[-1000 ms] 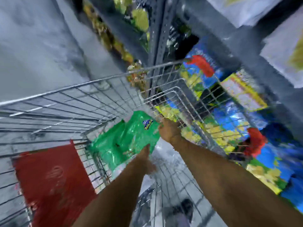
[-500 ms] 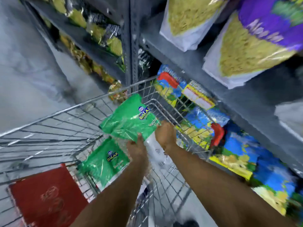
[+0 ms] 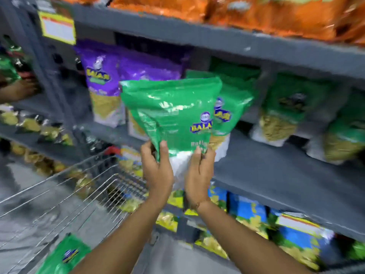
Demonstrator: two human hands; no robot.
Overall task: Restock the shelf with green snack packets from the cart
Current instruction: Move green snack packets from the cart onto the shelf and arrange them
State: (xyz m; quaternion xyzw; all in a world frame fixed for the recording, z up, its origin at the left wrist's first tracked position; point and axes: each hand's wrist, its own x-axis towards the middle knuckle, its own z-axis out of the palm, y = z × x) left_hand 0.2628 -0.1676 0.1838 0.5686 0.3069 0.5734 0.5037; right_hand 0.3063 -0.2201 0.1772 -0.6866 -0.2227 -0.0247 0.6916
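A green snack packet, pinched low by the left hand and right hand, could be flopped sideways against the shelved green packet, toppling it.

The orange packets up top are smeared and cropped; the cart's green packet runs off the bottom edge.

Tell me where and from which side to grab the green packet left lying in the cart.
Grip the green packet in the cart by its upper edge, reaching down from above through the cart's open top. It lies roughly flat at the near corner, so that edge looks easiest to pinch. Both hands are occupied by another packet now.
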